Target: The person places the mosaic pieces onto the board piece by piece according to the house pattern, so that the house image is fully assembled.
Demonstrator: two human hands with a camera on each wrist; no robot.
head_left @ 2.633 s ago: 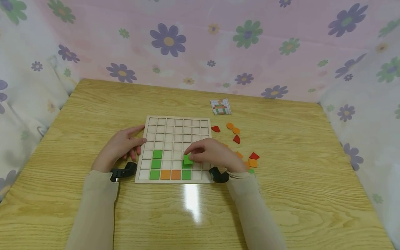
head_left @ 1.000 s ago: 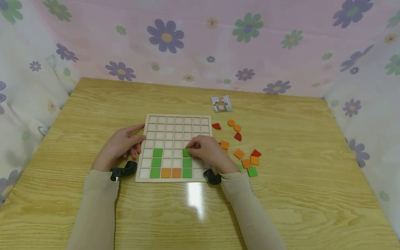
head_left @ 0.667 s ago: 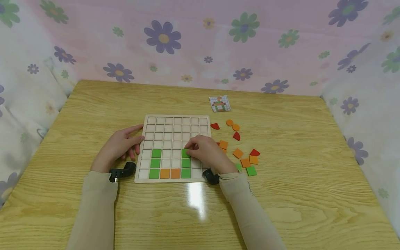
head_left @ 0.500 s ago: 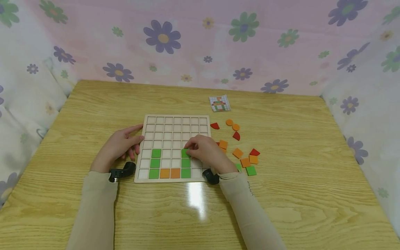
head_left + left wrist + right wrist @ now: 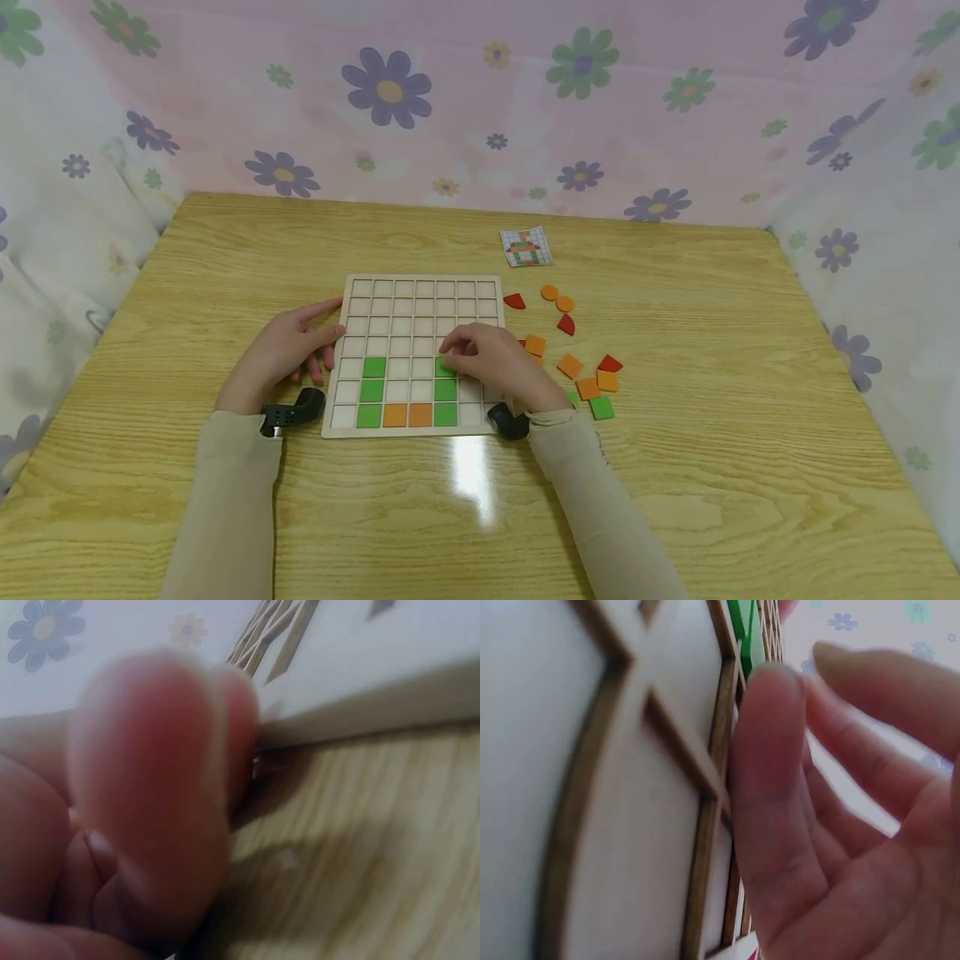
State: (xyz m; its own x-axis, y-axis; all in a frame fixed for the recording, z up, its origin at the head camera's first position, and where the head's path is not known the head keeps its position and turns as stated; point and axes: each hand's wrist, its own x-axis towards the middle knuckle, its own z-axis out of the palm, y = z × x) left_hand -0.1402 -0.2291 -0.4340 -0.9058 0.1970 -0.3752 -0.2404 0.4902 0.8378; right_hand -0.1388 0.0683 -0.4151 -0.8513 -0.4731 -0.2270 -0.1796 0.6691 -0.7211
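Note:
A wooden grid board point(image 5: 408, 432) lies flat on the table with green and orange square tiles in some cells. My left hand point(image 5: 281, 354) rests at its left side, the index finger and thumb touching the edge with relaxed fingers. Over the right part of the board is my right hand point(image 5: 498, 362), its thumb at a green tile point(image 5: 442, 367) in a cell atop the right green column. In the right wrist view the thumb point(image 5: 769, 735) reaches the green tile point(image 5: 751, 649) while the index finger stands away from it. Part of the tile is hidden by the thumb.
Right of the board lie loose orange squares point(image 5: 570, 366), green squares point(image 5: 602, 407), red quarter-round pieces point(image 5: 566, 324) and two orange discs point(image 5: 550, 292). A pattern card point(image 5: 527, 247) lies behind them. Flowered cloth point(image 5: 495, 108) hangs around the table.
The right hand has brought the green tile from tilted above the board down into the cell. Its fingertips have since shifted slightly on the tile. The left hand stays at the board's edge.

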